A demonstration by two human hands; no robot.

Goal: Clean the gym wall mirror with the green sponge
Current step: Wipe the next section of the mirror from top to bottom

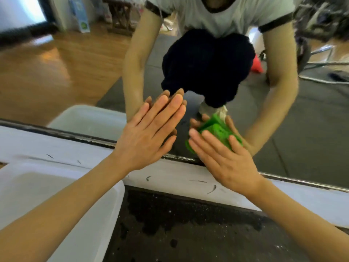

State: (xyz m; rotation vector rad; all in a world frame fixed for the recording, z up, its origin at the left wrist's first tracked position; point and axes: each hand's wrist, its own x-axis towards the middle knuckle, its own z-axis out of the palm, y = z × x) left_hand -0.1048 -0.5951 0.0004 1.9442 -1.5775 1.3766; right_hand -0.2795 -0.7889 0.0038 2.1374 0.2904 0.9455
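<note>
Pressing green sponge point(217, 132) flat-fingered against mirror point(283, 120) with our right hand point(224, 157); left hand point(149, 133) open, empty, flat on glass.

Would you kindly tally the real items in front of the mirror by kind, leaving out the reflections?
hands: 2, left hand flat on the mirror, right hand pressing the sponge
green sponge: 1
white plastic tub: 1
mirror: 1
Total: 5
</note>
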